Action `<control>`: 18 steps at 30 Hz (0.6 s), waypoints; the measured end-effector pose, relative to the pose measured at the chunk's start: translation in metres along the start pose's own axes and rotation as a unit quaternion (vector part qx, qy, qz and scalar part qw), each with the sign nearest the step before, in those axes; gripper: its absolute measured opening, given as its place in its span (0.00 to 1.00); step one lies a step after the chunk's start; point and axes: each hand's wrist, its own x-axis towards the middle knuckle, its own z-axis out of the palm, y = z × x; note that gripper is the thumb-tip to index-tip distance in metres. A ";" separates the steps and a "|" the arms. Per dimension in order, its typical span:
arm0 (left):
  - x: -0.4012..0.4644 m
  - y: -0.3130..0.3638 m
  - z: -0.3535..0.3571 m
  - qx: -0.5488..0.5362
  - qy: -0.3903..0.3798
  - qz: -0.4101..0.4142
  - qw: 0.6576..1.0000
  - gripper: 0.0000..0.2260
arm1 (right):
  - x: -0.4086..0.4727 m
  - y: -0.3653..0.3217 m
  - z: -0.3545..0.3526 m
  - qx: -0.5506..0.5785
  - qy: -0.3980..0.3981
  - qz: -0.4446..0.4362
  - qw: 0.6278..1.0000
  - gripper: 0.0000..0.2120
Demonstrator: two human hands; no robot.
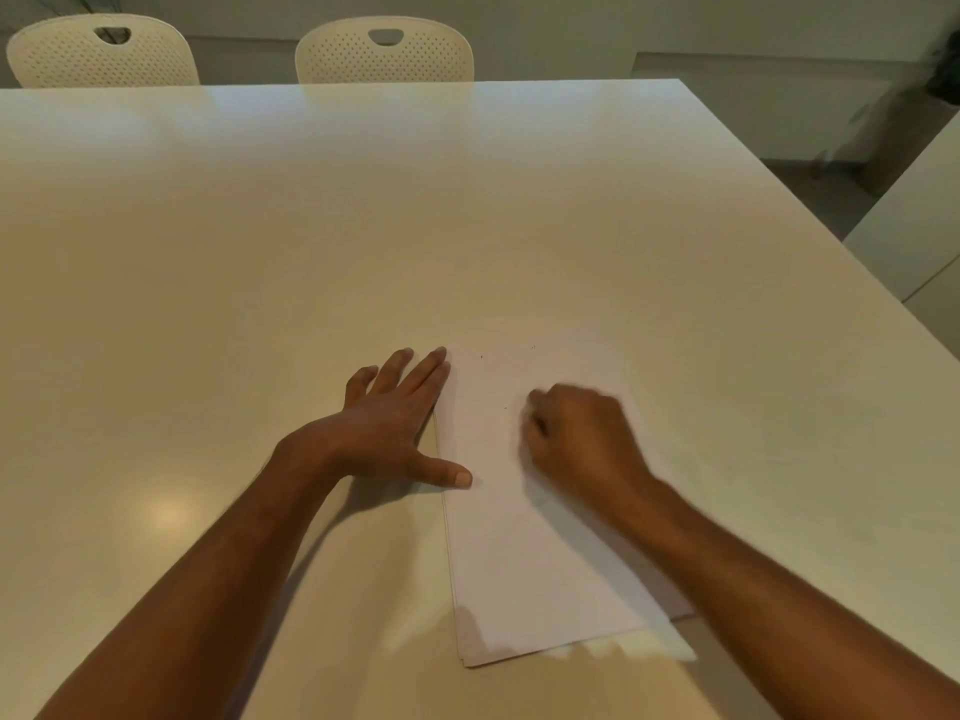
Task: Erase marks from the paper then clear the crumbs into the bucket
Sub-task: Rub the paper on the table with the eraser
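Down near the front edge of the wide cream table [363, 226], right of centre, lies the paper [519, 553], a white sheet that seems to rest on a few more, their edges showing along its left and near sides. A few tiny dark specks [506, 407] sit on its far half; whether they are marks or crumbs is too small to tell.

The left hand [387, 428] lies flat and open on the table just left of the sheet, palm down and fingers spread. Its forefinger runs along the paper's far left corner and its thumb tip reaches over the left edge onto the sheet.

The right hand [579, 439] rests on the far half of the paper, curled into a loose fist and blurred. Whatever it may be gripping is hidden inside the fingers, so I cannot tell whether it holds anything.

Both forearms are bare and come in from the near edge. Beyond the far side of the table stand two pale perforated chairs [384, 49]. No bucket shows in this view.
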 end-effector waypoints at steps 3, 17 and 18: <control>0.001 0.000 0.000 0.003 -0.001 -0.001 1.000 0.60 | -0.014 -0.010 0.002 0.031 -0.041 -0.050 0.997 0.10; 0.001 -0.001 0.002 0.001 0.000 0.001 1.000 0.61 | 0.016 0.027 -0.002 -0.023 0.031 0.051 0.998 0.10; 0.002 -0.001 0.002 0.001 -0.001 0.000 1.000 0.61 | 0.013 0.018 -0.002 -0.012 0.037 0.029 0.999 0.10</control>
